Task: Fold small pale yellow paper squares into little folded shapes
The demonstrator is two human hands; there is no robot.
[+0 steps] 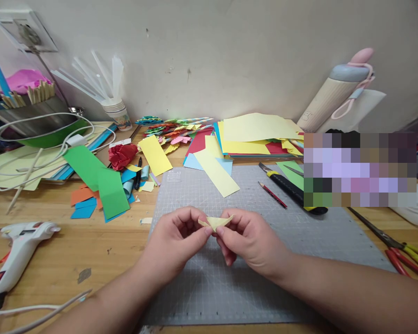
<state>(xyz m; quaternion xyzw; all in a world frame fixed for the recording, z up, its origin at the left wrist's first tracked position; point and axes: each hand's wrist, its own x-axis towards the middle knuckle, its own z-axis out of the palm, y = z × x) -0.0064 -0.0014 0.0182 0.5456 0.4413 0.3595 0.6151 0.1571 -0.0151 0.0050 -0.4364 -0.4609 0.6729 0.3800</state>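
- Left hand (181, 241) and right hand (254, 241) are pinching yellow paper (215, 224) over the mat (209, 301), nearer its left edge.
- They're probably folding; next is likely needing a steady press.

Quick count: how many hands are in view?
2: the left hand and the right hand, both pinching the pale-yellow paper above the gray cutting mat. Pixelation at right could hide others.

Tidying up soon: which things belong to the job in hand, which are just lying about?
Likely in the job:
small pale yellow paper, pinched by left hand and right hand
grey gridded mat below

Probably just lying about:
crumpled red paper
beige cylindrical bottle
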